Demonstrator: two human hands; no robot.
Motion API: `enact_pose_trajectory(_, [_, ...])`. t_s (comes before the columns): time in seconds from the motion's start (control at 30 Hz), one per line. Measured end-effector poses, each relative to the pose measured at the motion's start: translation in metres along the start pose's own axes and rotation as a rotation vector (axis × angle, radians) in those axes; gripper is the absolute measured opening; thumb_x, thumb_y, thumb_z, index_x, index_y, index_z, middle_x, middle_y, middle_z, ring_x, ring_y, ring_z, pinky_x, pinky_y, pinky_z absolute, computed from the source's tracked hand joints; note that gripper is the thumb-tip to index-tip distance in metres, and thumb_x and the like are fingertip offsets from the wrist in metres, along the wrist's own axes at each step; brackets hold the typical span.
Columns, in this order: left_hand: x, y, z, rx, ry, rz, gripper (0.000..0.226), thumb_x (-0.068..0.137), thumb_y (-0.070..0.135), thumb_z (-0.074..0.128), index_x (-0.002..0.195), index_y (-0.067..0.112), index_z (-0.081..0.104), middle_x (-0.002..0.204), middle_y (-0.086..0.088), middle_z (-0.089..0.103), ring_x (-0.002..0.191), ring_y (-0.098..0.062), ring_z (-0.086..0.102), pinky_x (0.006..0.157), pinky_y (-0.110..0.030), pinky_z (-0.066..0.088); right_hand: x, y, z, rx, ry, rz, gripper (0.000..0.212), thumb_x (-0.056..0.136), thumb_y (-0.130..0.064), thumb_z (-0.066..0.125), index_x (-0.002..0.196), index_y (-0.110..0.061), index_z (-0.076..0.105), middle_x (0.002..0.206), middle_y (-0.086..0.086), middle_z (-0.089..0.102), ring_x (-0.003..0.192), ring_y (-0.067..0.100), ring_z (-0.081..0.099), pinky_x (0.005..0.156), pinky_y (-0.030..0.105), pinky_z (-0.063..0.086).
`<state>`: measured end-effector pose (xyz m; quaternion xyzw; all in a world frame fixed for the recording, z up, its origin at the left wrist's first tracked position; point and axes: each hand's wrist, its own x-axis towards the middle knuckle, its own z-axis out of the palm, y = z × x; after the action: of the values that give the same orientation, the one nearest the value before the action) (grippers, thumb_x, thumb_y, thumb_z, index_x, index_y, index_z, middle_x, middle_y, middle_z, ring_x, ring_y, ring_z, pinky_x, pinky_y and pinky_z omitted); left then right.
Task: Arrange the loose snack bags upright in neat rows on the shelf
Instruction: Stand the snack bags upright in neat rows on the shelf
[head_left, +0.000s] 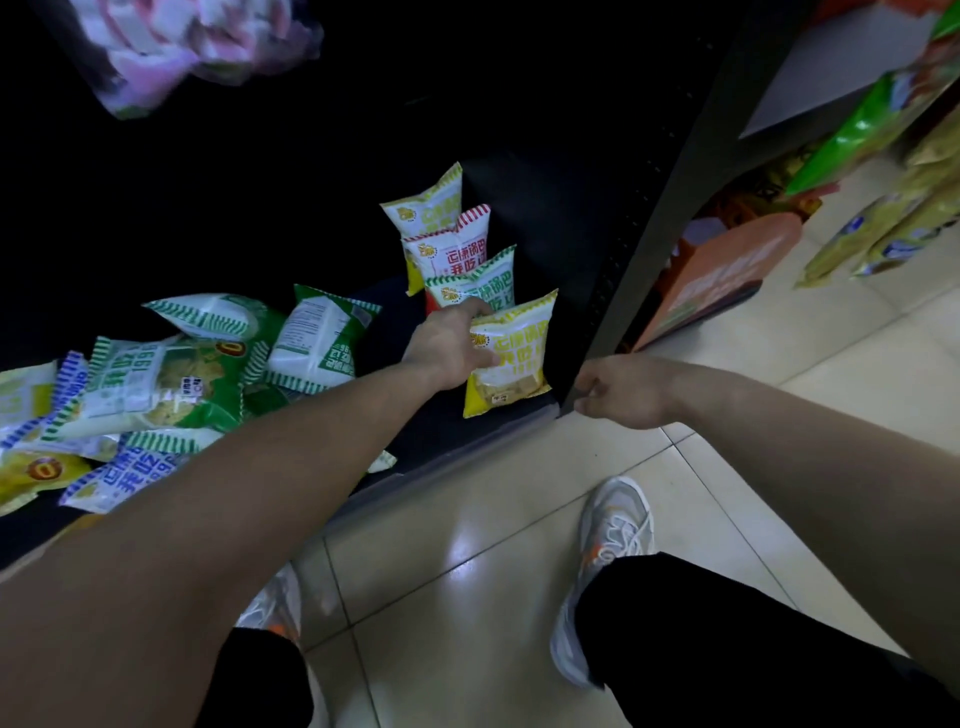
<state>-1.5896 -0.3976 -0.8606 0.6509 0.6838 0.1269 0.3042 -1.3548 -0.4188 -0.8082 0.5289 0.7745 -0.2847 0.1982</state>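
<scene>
Fingers of my left hand clasp the yellow plastic snack bag, upright on the dark shelf. Fingers of my right hand curl against the black shelf post; grip unconfirmed.

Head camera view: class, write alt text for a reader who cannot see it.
A person's left hand grips a yellow plastic snack bag at the front of an upright row of three more bags on a dark shelf. The right hand holds the black shelf upright; loose green bags lie left.
</scene>
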Motion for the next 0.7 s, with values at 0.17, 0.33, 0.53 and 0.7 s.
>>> enact_pose_trajectory(0.17, [0.001,0.0,0.016,-0.032,0.066,-0.021,0.056,0.08,0.031,0.079,0.126,0.03,0.049,0.123,-0.001,0.054,0.106,-0.02,0.053,0.08,-0.029,0.041,0.0,-0.004,0.008,-0.047,-0.026,-0.034,0.037,0.093,-0.044,0.054,0.122,-0.021,0.059,0.13,0.004,0.06,0.117,0.027,0.057,0.097,0.039,0.047])
enact_pose_trajectory(0.33, [0.003,-0.002,0.015,0.0,0.044,-0.028,0.058,0.079,0.038,0.078,0.128,0.034,0.049,0.128,0.0,0.052,0.115,-0.023,0.05,0.083,-0.028,0.039,0.0,-0.006,0.007,-0.059,-0.047,-0.036,0.043,0.097,-0.044,0.053,0.131,-0.018,0.054,0.134,0.007,0.057,0.12,0.028,0.055,0.097,0.038,0.046])
enact_pose_trajectory(0.53, [-0.002,0.003,0.008,0.123,0.03,-0.022,0.076,0.077,0.047,0.077,0.141,0.035,0.04,0.141,0.001,0.045,0.124,-0.024,0.049,0.092,-0.036,0.047,-0.001,-0.011,0.003,-0.071,-0.052,-0.029,0.048,0.097,-0.046,0.053,0.134,-0.017,0.051,0.136,0.007,0.056,0.121,0.027,0.054,0.095,0.034,0.045])
enact_pose_trajectory(0.7, [-0.01,0.015,-0.02,0.2,0.044,0.041,0.083,0.078,0.047,0.076,0.148,0.028,0.034,0.15,-0.002,0.037,0.133,-0.025,0.041,0.1,-0.039,0.044,-0.005,-0.034,-0.009,-0.136,-0.013,-0.035,0.049,0.096,-0.046,0.054,0.133,-0.014,0.053,0.132,0.01,0.057,0.12,0.03,0.055,0.097,0.038,0.047])
